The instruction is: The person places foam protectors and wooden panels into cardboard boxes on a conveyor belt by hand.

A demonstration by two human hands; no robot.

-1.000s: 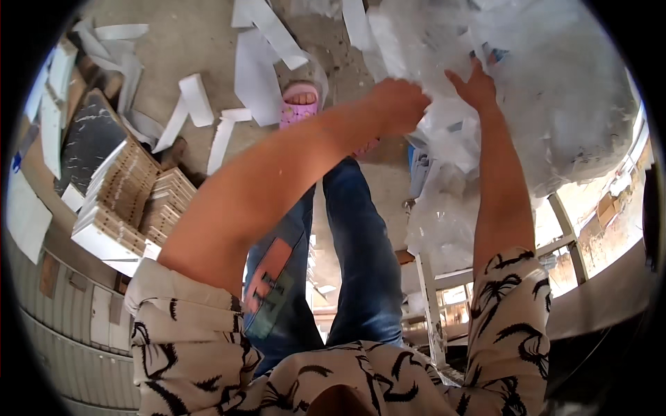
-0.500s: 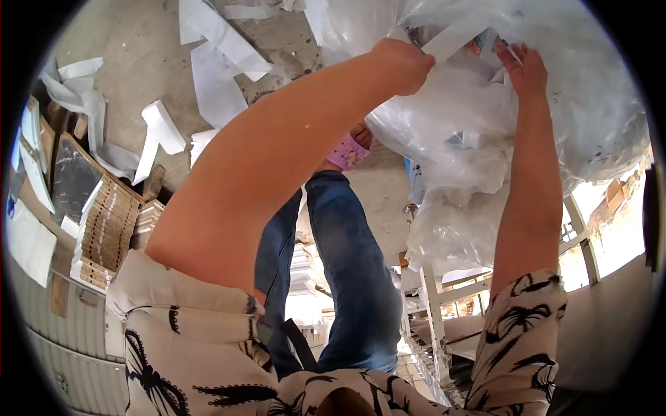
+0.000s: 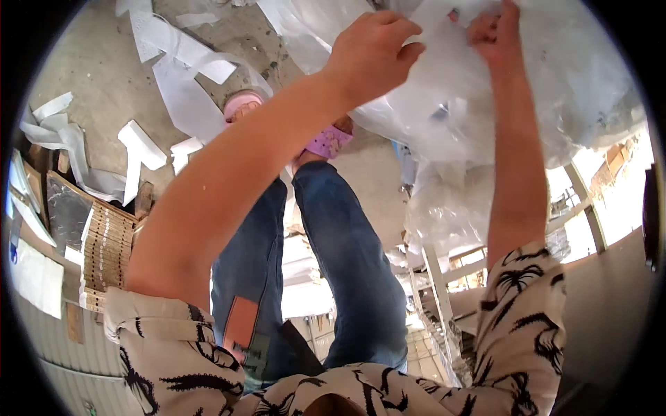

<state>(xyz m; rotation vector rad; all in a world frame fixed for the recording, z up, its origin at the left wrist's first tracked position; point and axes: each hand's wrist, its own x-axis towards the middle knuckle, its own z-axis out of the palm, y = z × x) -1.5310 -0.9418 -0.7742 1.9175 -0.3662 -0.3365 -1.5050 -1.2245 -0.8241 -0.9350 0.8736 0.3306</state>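
Note:
A big heap of clear plastic bags (image 3: 444, 132) fills the upper right, with pale contents showing dimly through the film. My left hand (image 3: 378, 52) is over its left edge, thumb and fingers apart, nothing seen between them. Higher and further right, my right hand (image 3: 496, 35) has its fingers curled in against the plastic; what they hold, if anything, is hidden. Between the two hands lies whitish film, with a small reddish spot (image 3: 454, 14) near the top edge.
White foam strips (image 3: 201, 62) and a cut white piece (image 3: 141, 149) litter the concrete floor at left. Stacked slatted boards (image 3: 107, 253) stand beside a dark panel (image 3: 69, 211). A pale metal frame (image 3: 437, 277) rises at right. My feet wear pink clogs (image 3: 327, 142).
My left hand has let go of the white strip and moved left and up. My right hand has shifted up and left, its spread fingers now curled. The view has shifted.

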